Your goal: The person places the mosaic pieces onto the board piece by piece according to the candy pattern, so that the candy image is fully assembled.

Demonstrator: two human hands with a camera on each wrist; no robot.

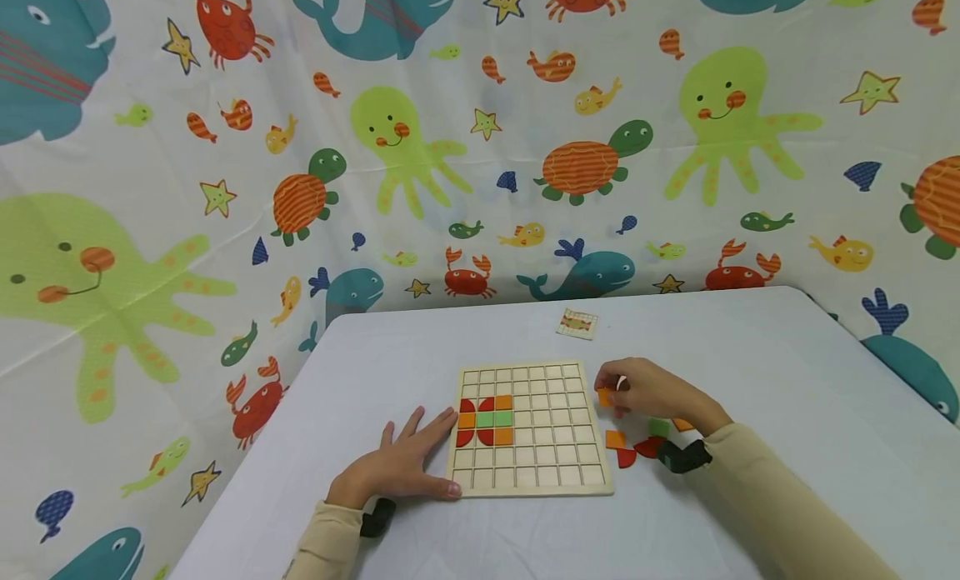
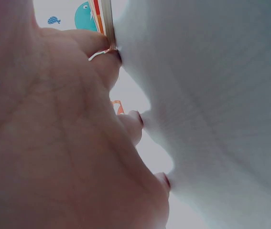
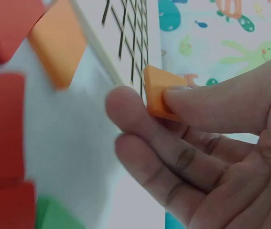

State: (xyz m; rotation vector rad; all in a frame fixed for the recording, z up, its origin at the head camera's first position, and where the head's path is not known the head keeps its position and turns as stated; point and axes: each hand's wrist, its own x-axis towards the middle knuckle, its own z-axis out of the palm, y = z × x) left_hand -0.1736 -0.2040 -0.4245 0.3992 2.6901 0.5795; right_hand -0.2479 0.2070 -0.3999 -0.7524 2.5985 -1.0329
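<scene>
While two beige sleeves (image 1: 330, 534) reach in from the near side, a plain white surface (image 1: 540, 538) spreads beneath them, broad and pale, with a dark band (image 1: 377, 517) at each wrist. The left hand (image 1: 401, 463) lies with its fingers straight and spread, the thumb and a fingertip touching the left edge of the board (image 1: 547, 417). Near the right forearm are loose pieces: rounded red pieces (image 1: 626, 458), an orange square (image 1: 615, 439) and a green square (image 1: 658, 427), with more orange partly hidden by the wrist.

The board lies flat in the middle of the surface, light wood with dark grid lines. Three rows of tiles fill part of its left side: the upper and lower rows each run red, red, orange, and the middle row orange, green, green; the red ones are curved. Just beside the board's right edge, the right hand (image 1: 652, 388) pinches an orange tile (image 3: 157, 93) between thumb and fingers; the tile is flat, straight-edged and evenly coloured.

Farther back, a small card (image 1: 577, 322) printed with a grid and a coloured pattern lies slightly turned. Behind the surface hangs a white cloth (image 1: 525, 105) covered with whales, crabs, octopuses, turtles, fish and stars.
</scene>
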